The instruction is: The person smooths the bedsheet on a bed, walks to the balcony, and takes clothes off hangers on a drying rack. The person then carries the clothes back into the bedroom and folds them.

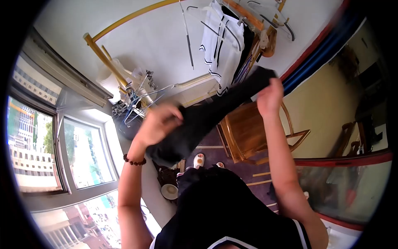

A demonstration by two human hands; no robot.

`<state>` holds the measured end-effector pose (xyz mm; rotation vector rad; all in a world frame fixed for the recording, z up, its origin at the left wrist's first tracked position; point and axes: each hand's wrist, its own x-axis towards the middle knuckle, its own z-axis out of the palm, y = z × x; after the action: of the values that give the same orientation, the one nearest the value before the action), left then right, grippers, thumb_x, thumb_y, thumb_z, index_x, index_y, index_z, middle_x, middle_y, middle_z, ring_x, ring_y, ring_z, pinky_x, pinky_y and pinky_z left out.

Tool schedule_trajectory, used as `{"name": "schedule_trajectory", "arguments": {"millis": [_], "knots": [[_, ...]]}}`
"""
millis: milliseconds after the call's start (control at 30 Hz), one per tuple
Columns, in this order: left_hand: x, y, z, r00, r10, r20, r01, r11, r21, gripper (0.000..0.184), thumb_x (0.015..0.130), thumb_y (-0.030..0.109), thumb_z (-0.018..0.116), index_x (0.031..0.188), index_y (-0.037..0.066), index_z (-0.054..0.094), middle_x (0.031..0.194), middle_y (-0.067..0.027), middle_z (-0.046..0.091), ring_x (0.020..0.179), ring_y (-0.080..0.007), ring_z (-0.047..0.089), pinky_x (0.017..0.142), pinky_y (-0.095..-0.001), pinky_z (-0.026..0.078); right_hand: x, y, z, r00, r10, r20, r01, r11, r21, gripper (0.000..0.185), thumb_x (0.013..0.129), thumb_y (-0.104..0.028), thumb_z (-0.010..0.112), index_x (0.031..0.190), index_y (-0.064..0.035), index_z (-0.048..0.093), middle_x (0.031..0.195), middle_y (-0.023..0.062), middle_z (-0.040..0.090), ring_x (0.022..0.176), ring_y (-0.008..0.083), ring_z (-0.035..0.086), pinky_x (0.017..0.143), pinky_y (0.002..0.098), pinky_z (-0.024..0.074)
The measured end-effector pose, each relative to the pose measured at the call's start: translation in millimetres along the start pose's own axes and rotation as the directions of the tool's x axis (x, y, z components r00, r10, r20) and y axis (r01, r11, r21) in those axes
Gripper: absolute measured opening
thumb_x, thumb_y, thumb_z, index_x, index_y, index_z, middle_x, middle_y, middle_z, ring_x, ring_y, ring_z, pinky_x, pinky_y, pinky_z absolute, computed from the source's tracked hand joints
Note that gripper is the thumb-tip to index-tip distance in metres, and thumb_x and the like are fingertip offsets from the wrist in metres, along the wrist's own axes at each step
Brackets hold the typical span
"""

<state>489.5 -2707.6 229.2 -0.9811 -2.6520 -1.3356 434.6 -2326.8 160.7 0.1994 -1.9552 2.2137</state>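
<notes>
A black garment (207,120) is stretched on a slant in front of my body, its exact kind unclear and its edges smeared by motion. My right hand (271,97) is closed on its upper right end. At the lower left part of the cloth, my left hand (161,123) has its fingers curled against the fabric, somewhat blurred. A dark bead bracelet (134,160) circles my left wrist. The garment's bunched lower end hangs below my left hand.
A wooden rack (105,62) along the wall carries a white garment (226,39) and hangers (271,18). More hangers (139,101) cluster near the window (87,151). A wooden chair (246,133) stands beyond my right forearm. A round white bowl (169,191) sits low at left.
</notes>
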Motion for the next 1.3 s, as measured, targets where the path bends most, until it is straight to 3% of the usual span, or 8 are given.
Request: {"name": "schedule_trajectory", "arguments": {"millis": [33,133,200,367,733,967,1167,1300], "knots": [[-4,6,0,0.999,0.035,-0.001,-0.035,0.999,-0.011,0.012,0.081,-0.005,0.07,0.091,0.002,0.067,0.093,-0.0073,0.067,0.091,-0.0187,0.066,0.081,-0.0319,0.052,3,-11,1,0.999,0.011,-0.046,0.009,0.907,0.421,0.015,0.091,-0.009,0.055,0.098,-0.0035,0.067,0.08,0.0081,0.064,0.075,0.0247,0.063,0.074,0.0411,0.0507],[-8,16,-20,0.838,-0.23,-0.495,0.044,0.932,-0.359,0.016,0.083,-0.007,0.069,0.096,0.002,0.067,0.094,-0.0078,0.068,0.091,-0.0185,0.066,0.084,-0.0299,0.051,-42,-21,42,0.758,-0.301,0.579,0.651,0.418,-0.634,0.018,0.081,-0.004,0.064,0.097,0.0013,0.068,0.084,0.0114,0.067,0.086,0.0217,0.065,0.081,0.0383,0.0509],[-11,2,-34,0.995,-0.067,-0.081,0.062,0.996,-0.061,0.018,0.085,-0.007,0.069,0.101,0.0,0.064,0.095,-0.0076,0.068,0.086,-0.0169,0.066,0.08,-0.0293,0.052,-45,-91,76,0.647,0.289,0.706,-0.006,0.928,-0.374,0.017,0.074,0.001,0.067,0.091,0.001,0.069,0.09,0.0136,0.069,0.089,0.0235,0.066,0.086,0.0393,0.0497],[-10,-11,-28,0.618,-0.229,-0.752,0.056,0.967,-0.249,0.018,0.091,-0.005,0.065,0.108,0.003,0.065,0.098,-0.0013,0.066,0.088,-0.0108,0.061,0.081,-0.027,0.05,-23,-49,69,0.961,0.274,0.043,-0.277,0.958,0.076,0.022,0.102,-0.02,0.05,0.096,-0.0047,0.065,0.071,-0.0009,0.056,0.061,0.0125,0.055,0.059,0.0268,0.0464],[11,25,-40,0.835,-0.324,-0.444,-0.016,0.792,-0.61,0.02,0.098,0.001,0.06,0.118,0.002,0.059,0.109,-0.0015,0.063,0.102,-0.0077,0.057,0.089,-0.0229,0.046,14,-110,75,0.939,0.3,0.17,-0.335,0.908,0.252,0.055,0.109,-0.041,0.033,0.146,-0.0022,0.045,0.15,0.0118,0.05,0.137,0.0253,0.048,0.113,0.0423,0.0397],[56,33,-63,0.933,0.286,-0.218,-0.209,-0.062,-0.976,0.067,0.104,0.044,0.049,0.155,0.006,0.029,0.134,-0.0256,0.058,0.126,-0.0368,0.057,0.107,-0.0552,0.047,41,-228,107,0.631,-0.346,0.694,-0.323,0.697,0.641,0.053,0.109,-0.036,0.035,0.143,0.0014,0.047,0.144,0.017,0.054,0.13,0.0285,0.055,0.114,0.0426,0.0411],[31,48,84,0.734,0.407,0.544,0.656,-0.215,-0.724,0.059,0.106,0.04,0.046,0.151,0.003,0.036,0.133,-0.0256,0.058,0.123,-0.0382,0.059,0.106,-0.0521,0.047,149,-142,140,0.982,0.12,0.143,-0.151,0.962,0.228,0.037,0.104,-0.029,0.051,0.125,0.0007,0.057,0.115,0.0117,0.065,0.108,0.0251,0.064,0.091,0.0407,0.053],[29,20,82,0.855,0.111,0.506,0.518,-0.137,-0.845,0.056,0.107,0.039,0.044,0.148,0.002,0.041,0.132,-0.025,0.059,0.12,-0.0379,0.062,0.104,-0.0501,0.048,109,-37,89,0.912,0.397,0.1,-0.405,0.912,0.073,0.043,0.102,-0.043,0.052,0.127,-0.0075,0.057,0.121,0.0126,0.067,0.101,0.0244,0.067,0.09,0.0381,0.0514]]}}
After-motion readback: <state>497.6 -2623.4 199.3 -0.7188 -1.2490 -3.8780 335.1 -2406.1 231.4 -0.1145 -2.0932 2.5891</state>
